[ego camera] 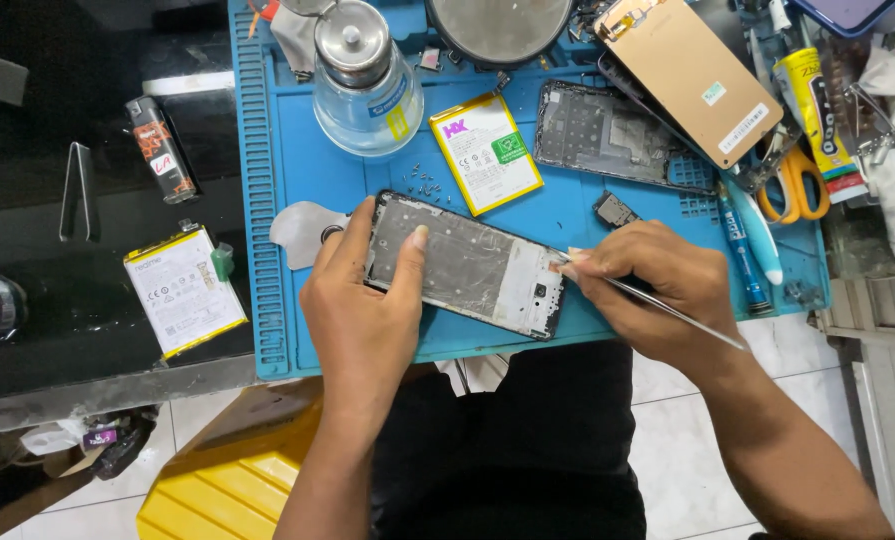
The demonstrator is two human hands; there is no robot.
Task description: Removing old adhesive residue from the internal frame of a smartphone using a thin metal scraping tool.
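White-yellow battery labels [485, 152], [183, 290]; gold screen panel [692, 75]

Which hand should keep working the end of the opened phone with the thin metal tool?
Right, probably. The right hand already holds the thin metal tool, its tip at the right end of the opened phone. The left hand grips the phone's left part, pinning it on the blue mat.
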